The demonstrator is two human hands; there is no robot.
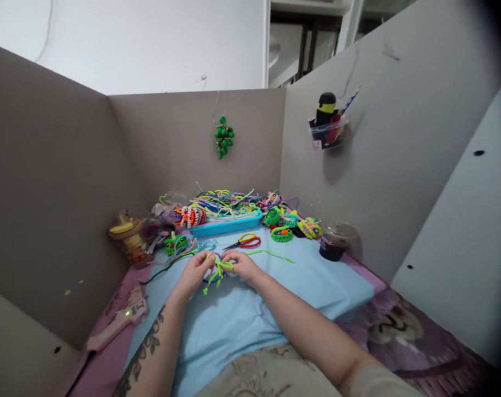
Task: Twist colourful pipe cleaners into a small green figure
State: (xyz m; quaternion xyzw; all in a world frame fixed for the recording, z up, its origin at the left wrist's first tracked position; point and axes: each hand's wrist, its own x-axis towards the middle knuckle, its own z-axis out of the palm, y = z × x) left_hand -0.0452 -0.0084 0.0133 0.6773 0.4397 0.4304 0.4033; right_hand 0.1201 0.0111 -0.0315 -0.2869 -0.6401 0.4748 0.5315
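Observation:
Low over the light blue cloth (250, 309), both hands meet around a small tangle of yellow-green pipe cleaners (221, 269) with some blue and purple in it. My left hand (198, 270) pinches its left side between thumb and fingers. From the right, my right hand (242, 266) is closed on the same bundle, its fingertips partly hidden by the strands. Loose yellow-green ends hang beneath the fingers. One long green pipe cleaner (275, 253) stretches away to the right over the cloth. Just beyond the hands lie red-and-yellow-handled scissors (249, 241).
A blue tray (229, 224) heaped with pipe cleaners stands at the back. Finished fuzzy pieces (281, 234) sit right of it, near a cup of dark drink (333, 248). At left are a glue gun (124, 322) and a lidded cup (130, 240). Grey panels (196, 138) surround the table.

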